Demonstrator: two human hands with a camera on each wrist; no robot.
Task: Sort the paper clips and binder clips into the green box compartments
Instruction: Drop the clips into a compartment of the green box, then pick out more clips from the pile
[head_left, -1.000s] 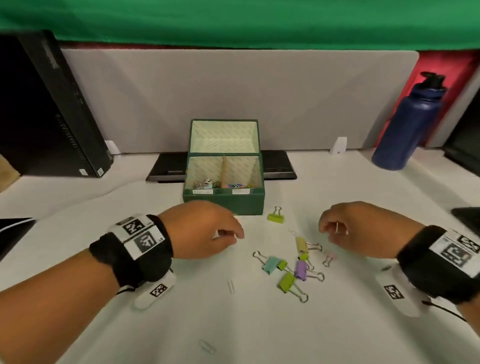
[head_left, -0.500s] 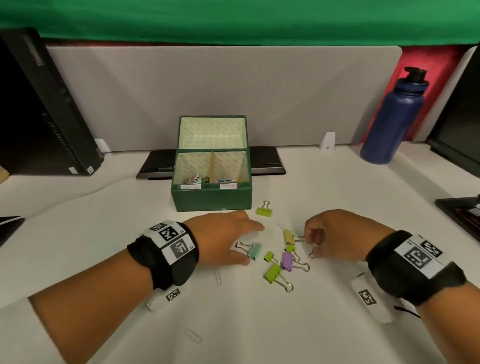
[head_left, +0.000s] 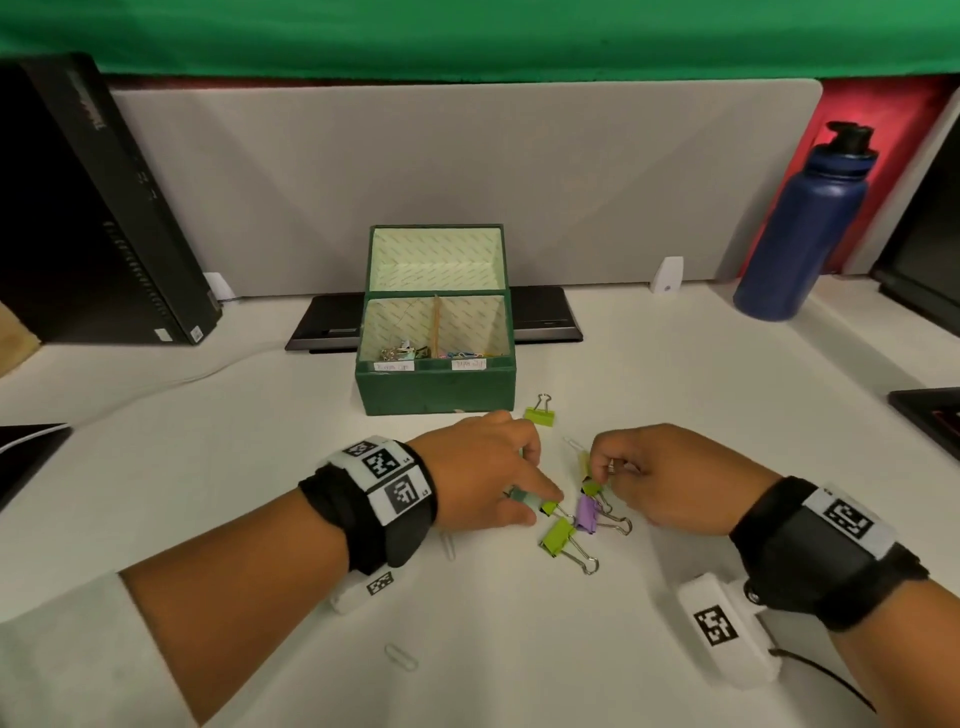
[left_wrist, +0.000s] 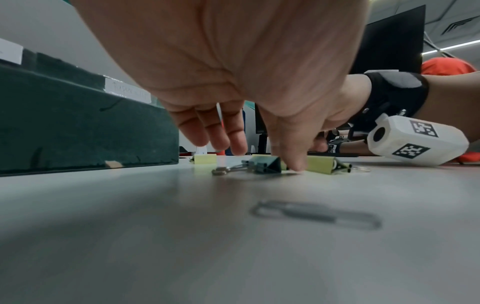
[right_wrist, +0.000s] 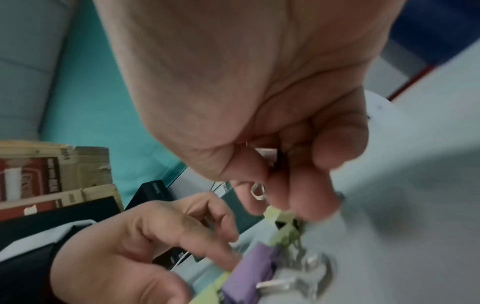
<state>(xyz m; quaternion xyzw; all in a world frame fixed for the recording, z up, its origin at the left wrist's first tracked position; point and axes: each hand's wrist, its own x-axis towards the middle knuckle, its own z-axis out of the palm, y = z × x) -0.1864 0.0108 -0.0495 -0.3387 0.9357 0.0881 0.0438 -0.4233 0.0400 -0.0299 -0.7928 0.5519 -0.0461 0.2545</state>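
Note:
The open green box (head_left: 436, 387) stands mid-table with clips in both compartments. My left hand (head_left: 493, 483) is low on the table, thumb and index finger either side of a teal binder clip (head_left: 523, 500) (left_wrist: 265, 163), pinching it. My right hand (head_left: 649, 478) has curled fingers holding a small pink clip (right_wrist: 267, 153), and its fingertips (right_wrist: 311, 207) touch a small green binder clip (head_left: 591, 488). A purple binder clip (head_left: 587, 512) and a large green one (head_left: 558, 538) lie between the hands. Another green binder clip (head_left: 540, 415) sits by the box.
Pale paper clips lie at the left wrist (head_left: 447, 545) and nearer me (head_left: 401, 657). A blue bottle (head_left: 800, 228) stands back right, a black computer case (head_left: 93, 218) back left. A flat black device (head_left: 543, 317) lies behind the box.
Both hands came together over the clip pile. The left reached right onto the teal clip. The right moved left; the pink clip is gone from the table.

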